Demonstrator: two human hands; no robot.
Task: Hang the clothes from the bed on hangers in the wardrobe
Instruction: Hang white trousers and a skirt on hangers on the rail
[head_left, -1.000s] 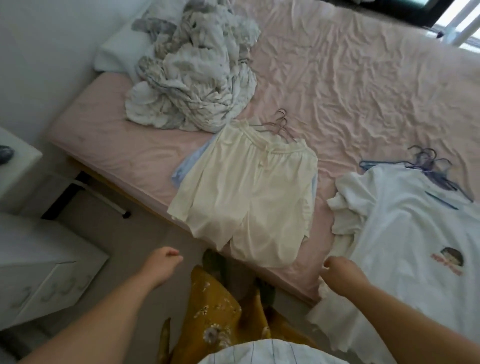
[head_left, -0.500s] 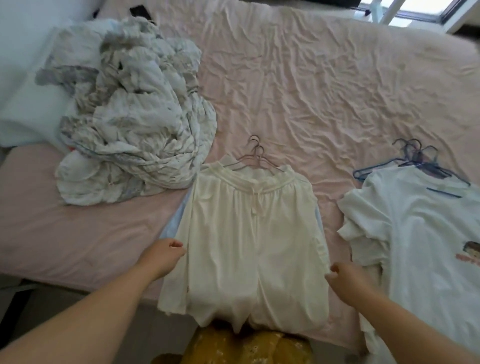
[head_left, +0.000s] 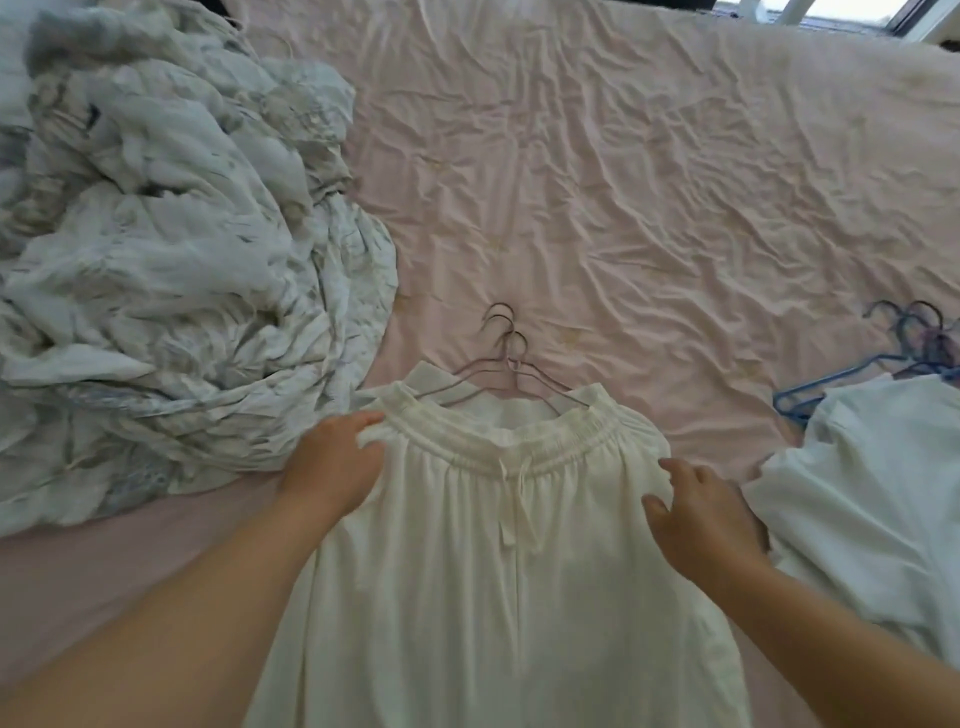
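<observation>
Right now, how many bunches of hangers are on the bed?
2. A grey wire bunch lies at the cream garment's waistband; a blue bunch sits at the right edge above the white T-shirt. More may be hidden under clothes.

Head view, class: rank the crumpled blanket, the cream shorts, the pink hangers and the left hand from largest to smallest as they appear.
1. Blanket
2. Shorts, close behind and nearer the camera, so unsure
3. Left hand
4. Hangers, partly hidden, so unsure
</observation>
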